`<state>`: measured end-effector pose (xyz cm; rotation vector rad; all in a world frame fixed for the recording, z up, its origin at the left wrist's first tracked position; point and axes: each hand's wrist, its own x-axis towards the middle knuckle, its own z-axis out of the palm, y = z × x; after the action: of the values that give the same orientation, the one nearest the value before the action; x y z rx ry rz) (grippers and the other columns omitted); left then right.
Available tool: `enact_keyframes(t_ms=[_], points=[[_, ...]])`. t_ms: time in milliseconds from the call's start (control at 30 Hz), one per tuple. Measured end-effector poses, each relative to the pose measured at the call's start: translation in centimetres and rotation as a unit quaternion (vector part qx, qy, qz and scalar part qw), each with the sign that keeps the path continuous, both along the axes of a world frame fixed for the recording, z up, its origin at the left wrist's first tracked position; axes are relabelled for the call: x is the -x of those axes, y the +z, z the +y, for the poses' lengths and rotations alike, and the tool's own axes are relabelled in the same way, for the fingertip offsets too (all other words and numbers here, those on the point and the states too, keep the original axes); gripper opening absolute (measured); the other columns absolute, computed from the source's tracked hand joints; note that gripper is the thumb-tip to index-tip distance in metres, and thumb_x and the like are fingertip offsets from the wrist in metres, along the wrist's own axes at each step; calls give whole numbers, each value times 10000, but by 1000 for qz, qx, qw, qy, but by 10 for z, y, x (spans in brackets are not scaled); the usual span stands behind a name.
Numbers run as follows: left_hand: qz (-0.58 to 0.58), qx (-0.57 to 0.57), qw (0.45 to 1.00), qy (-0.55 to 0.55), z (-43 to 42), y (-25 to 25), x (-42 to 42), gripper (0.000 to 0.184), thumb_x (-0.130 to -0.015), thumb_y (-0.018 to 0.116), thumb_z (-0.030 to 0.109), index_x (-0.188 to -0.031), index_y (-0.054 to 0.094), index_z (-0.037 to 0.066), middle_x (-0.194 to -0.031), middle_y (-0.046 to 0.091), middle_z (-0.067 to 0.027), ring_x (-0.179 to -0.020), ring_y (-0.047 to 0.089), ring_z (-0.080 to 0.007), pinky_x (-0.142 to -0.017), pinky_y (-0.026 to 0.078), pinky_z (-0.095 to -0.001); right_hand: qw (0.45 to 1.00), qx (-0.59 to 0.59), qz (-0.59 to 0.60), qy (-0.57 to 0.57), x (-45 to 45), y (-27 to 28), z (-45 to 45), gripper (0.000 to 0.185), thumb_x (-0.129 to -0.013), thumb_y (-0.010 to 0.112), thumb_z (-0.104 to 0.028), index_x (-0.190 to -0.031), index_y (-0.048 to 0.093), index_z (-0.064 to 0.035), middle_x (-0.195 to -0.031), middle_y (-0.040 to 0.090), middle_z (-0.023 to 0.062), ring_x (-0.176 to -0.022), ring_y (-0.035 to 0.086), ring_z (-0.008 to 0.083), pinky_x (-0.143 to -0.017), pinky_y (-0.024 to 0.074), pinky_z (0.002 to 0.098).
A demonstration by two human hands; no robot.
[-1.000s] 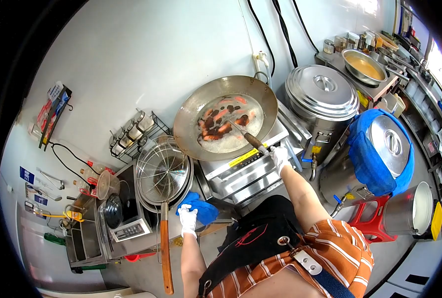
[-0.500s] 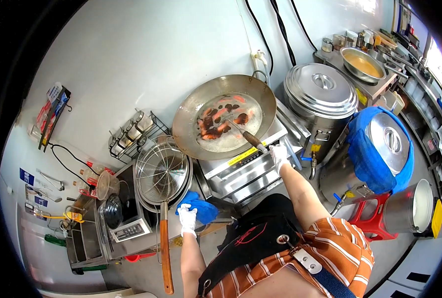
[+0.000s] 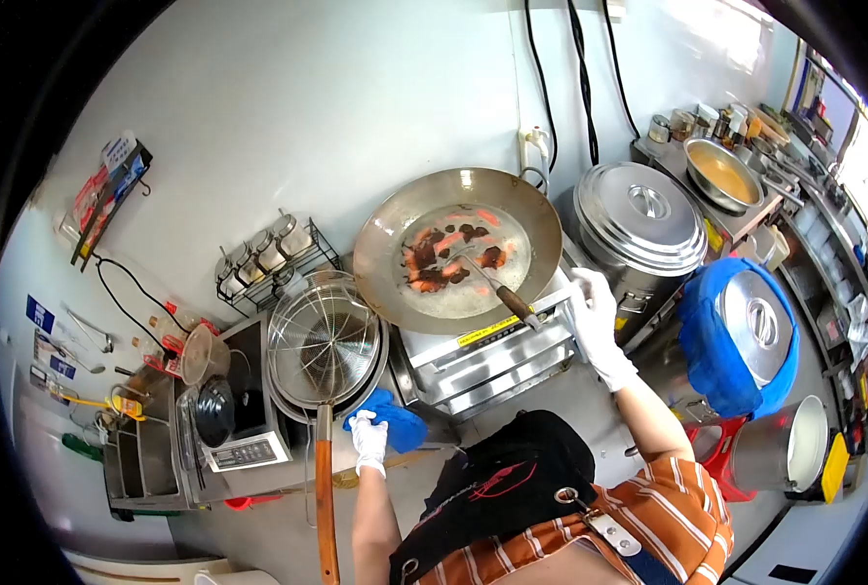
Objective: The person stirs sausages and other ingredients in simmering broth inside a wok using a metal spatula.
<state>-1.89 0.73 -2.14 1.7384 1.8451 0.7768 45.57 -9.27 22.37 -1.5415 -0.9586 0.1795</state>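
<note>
Wok [image 3: 379, 234]: utensil [image 3: 515, 303] leaning out, likely for reach; right hand [image 3: 595, 327] loose, empty; left hand [image 3: 368, 438] on cloth [image 3: 405, 429], grip unclear.

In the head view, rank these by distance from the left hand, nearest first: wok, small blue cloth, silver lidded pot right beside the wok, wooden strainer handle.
1. Small blue cloth: right at the left hand.
2. Wooden strainer handle: just left of the hand.
3. Wok: ahead and to the right.
4. Silver lidded pot: farther right, past the wok.
</note>
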Motion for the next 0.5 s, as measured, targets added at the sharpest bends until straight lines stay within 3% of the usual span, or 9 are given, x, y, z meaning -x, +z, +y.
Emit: enact_keyframes(t_ms=[33, 100, 133, 233, 267, 333, 367, 433, 500], points=[[-3, 4, 1000, 3, -6, 14, -5, 377, -662, 743, -52, -935, 524, 87, -1029, 450, -91, -881, 495, -211, -832, 445, -323, 997, 30, -45, 60, 12, 22, -1, 300, -850, 659, -131, -1126, 591, -34, -940, 600, 104, -856, 565, 212, -768, 475, 358], [31, 25, 999, 6, -12, 36, -15, 369, -660, 742, -41, -931, 525, 85, -1051, 444, -96, -895, 500, -215, -842, 440, -321, 940, 61, -332, 40, 25, 20, 12, 382, -794, 720, -200, -1109, 572, -42, -959, 593, 134, -887, 590, 261, -755, 495, 396], [18, 21, 1000, 12, -10, 35, -16, 361, -655, 751, -21, -920, 530, 87, -1043, 457, -104, -909, 508, -230, -851, 441, -328, 911, 173, -365, 85, 35, 35, 13, 441, -744, 757, -264, -1057, 546, -35, -956, 578, 148, -937, 588, 310, -759, 498, 418], [45, 5, 999, 17, -10, 35, -18, 356, -647, 766, 11, -910, 540, 86, -1031, 481, -124, -922, 520, -263, -867, 443, -346, 864, 313, -375, 124, 48, 13, 43, 288, -787, 659, -129, -1012, 525, -9, -939, 576, 196, -858, 629, 349, -711, 522, 438], [49, 27, 998, 21, -13, 47, -20, 355, -640, 774, 33, -909, 547, 81, -1040, 508, -164, -978, 532, -322, -899, 439, -377, 863, 314, -376, 122, 46, -2, 53, 288, -787, 659, -129, -1012, 525, -9, -939, 576, 196, -858, 629, 349, -711, 522, 438], [60, 7, 998, 12, -15, 50, -20, 350, -635, 775, 51, -900, 549, 85, -1056, 520, -174, -999, 542, -355, -898, 447, -398, 870, 324, -352, 118, 42, -17, 68, 246, -822, 529, -62, -1061, 527, -5, -908, 594, 219, -799, 653, 354, -681, 528, 451], [72, -14, 997, 6, -14, 50, -19, 346, -631, 776, 68, -892, 550, 88, -1071, 532, -185, -1020, 551, -389, -897, 454, -419, 868, 326, -355, 117, 40, -16, 73, 246, -822, 529, -62, -1061, 527, -5, -908, 594, 219, -799, 653, 354, -681, 528, 451], [71, 8, 997, 14, -16, 53, -22, 339, -637, 772, 69, -892, 549, 88, -1074, 537, -183, -1020, 555, -389, -896, 457, -425, 833, 360, -401, 123, 41, 7, 75, 342, -838, 454, -55, -1170, 516, 0, -860, 609, 212, -794, 660, 362, -690, 530, 449], [60, 6, 998, 28, -17, 55, -24, 343, -639, 773, 63, -896, 546, 82, -1078, 542, -173, -1019, 559, -386, -883, 463, -433, 815, 355, -443, 114, 36, 31, 67, 504, -814, 489, -61, -1313, 493, -130, -858, 625, 189, -794, 657, 375, -688, 528, 455]])
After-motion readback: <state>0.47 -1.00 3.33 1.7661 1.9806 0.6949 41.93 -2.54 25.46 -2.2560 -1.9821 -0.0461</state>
